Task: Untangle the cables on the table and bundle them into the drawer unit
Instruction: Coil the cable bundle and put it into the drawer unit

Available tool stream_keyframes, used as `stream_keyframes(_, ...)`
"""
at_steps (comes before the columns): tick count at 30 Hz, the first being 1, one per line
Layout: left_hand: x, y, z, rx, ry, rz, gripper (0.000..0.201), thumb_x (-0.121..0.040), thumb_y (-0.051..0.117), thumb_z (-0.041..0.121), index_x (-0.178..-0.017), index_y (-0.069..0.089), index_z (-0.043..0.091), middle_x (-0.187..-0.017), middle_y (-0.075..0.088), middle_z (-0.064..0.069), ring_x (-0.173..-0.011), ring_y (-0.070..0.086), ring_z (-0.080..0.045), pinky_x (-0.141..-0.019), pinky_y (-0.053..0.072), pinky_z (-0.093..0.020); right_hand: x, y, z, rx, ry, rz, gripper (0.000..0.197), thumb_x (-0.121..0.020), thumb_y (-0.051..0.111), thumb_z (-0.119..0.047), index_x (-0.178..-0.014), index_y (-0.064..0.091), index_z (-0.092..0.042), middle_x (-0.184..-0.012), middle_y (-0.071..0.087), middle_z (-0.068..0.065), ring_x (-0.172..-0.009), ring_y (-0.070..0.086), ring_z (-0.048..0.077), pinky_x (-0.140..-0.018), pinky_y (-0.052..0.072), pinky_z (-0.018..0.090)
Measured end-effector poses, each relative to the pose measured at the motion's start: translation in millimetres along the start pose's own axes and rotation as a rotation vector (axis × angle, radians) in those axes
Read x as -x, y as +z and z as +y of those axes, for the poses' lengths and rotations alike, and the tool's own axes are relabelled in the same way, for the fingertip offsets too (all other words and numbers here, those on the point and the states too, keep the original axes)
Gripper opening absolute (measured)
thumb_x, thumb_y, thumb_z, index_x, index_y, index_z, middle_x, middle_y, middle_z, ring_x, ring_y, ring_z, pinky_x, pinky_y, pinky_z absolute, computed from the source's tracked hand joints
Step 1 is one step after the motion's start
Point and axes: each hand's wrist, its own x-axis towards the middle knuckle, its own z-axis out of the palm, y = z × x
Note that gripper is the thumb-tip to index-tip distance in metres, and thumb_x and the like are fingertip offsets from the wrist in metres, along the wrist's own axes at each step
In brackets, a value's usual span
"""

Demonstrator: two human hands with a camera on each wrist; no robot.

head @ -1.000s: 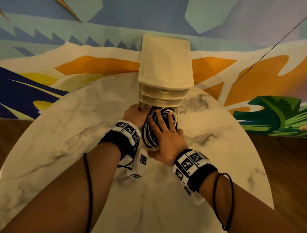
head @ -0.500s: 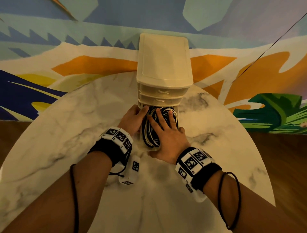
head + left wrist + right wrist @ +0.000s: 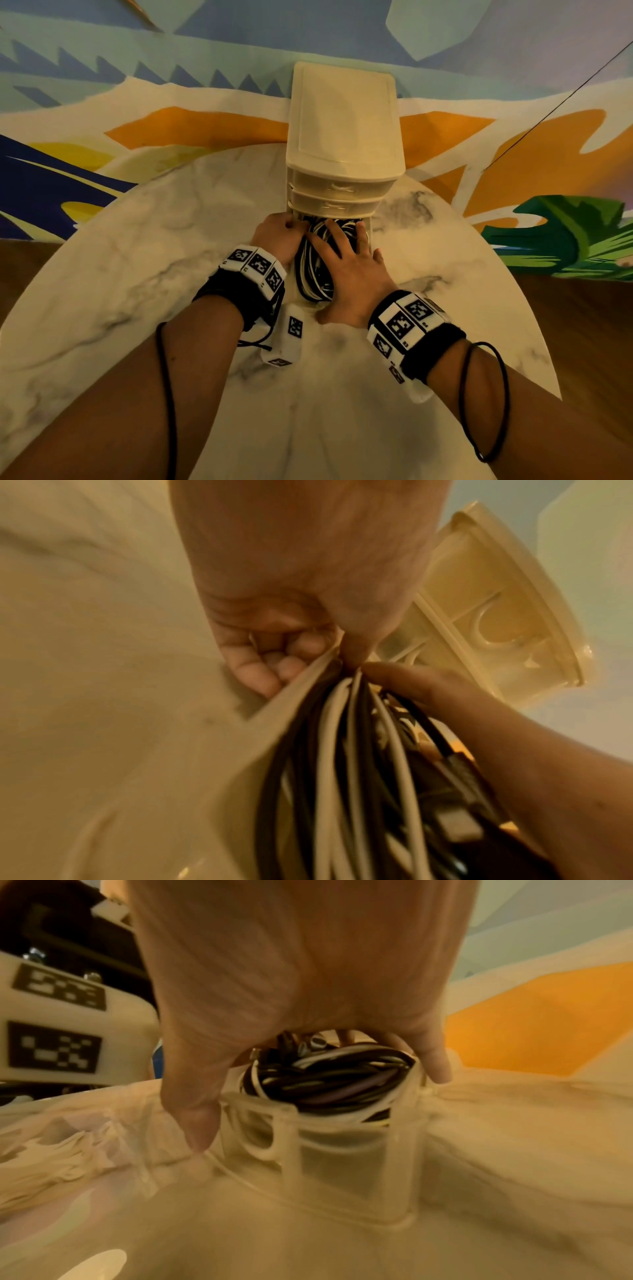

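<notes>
A cream drawer unit (image 3: 344,137) stands at the far side of the table. Its bottom drawer (image 3: 308,1145) is pulled out toward me and packed with coiled black and white cables (image 3: 313,270). My right hand (image 3: 346,263) lies flat on the cables with straight fingers reaching toward the unit. In the right wrist view its thumb and little finger straddle the drawer front over the cables (image 3: 325,1080). My left hand (image 3: 279,236) grips the drawer's left wall (image 3: 274,723), fingers curled outside and thumb over the rim beside the cables (image 3: 342,750).
The unit sits on a round marble table (image 3: 137,274) whose far edge meets a painted mural wall (image 3: 205,126). Wooden floor (image 3: 582,325) shows past the table's right edge. A thin dark line (image 3: 548,116) runs diagonally across the wall at upper right.
Both hands stay at the drawer. The right hand's fingertips have crept slightly farther over the cables toward the unit. The left forearm shifted a little sideways.
</notes>
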Motion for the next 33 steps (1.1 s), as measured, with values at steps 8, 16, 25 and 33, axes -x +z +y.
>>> stream_keyframes(8,-4.1,0.3,-0.5,0.065,0.028,0.041,0.021,-0.087,0.055,0.038,-0.077,0.065,0.021,-0.084,0.07,-0.007,-0.085,0.066,-0.027,-0.083,0.053,-0.043,0.0,-0.7,8.3,-0.022,-0.087,0.022,0.119,-0.063,0.072,-0.061,-0.148,-0.008,-0.038,-0.159,-0.012,-0.005,-0.143,-0.011,0.043,-0.111,0.023,0.061)
stream_keyframes(16,-1.9,-7.0,0.6,-0.012,0.061,0.05,0.023,-0.093,0.051,0.037,-0.092,0.051,0.013,-0.087,0.059,-0.001,-0.087,0.057,-0.022,-0.075,0.04,-0.031,-0.7,8.9,11.4,0.043,-0.146,0.07,0.095,-0.079,0.045,-0.073,-0.149,-0.009,-0.036,-0.159,-0.013,0.0,-0.142,-0.012,0.044,-0.114,0.015,0.06)
stream_keyframes(25,70.7,15.4,-7.5,-0.662,0.681,0.084,0.052,-0.095,0.025,0.034,-0.13,0.053,0.008,-0.136,0.053,-0.009,-0.123,0.05,-0.024,-0.102,0.039,-0.034,-2.2,16.2,11.3,0.043,-0.148,0.099,0.092,-0.082,0.043,-0.067,-0.151,-0.001,-0.025,-0.16,-0.009,-0.002,-0.144,-0.011,0.041,-0.114,0.017,0.058)
stream_keyframes(33,65.1,14.5,-10.7,-0.801,0.632,-0.007,0.066,-0.095,0.008,0.043,-0.145,0.031,0.008,-0.154,0.027,-0.007,-0.143,0.023,-0.017,-0.114,0.007,-0.023,-2.0,21.6,14.6,0.038,-0.147,0.123,0.088,-0.084,0.034,-0.062,-0.15,-0.009,-0.023,-0.16,-0.009,-0.002,-0.146,-0.008,0.03,-0.116,0.012,0.056)
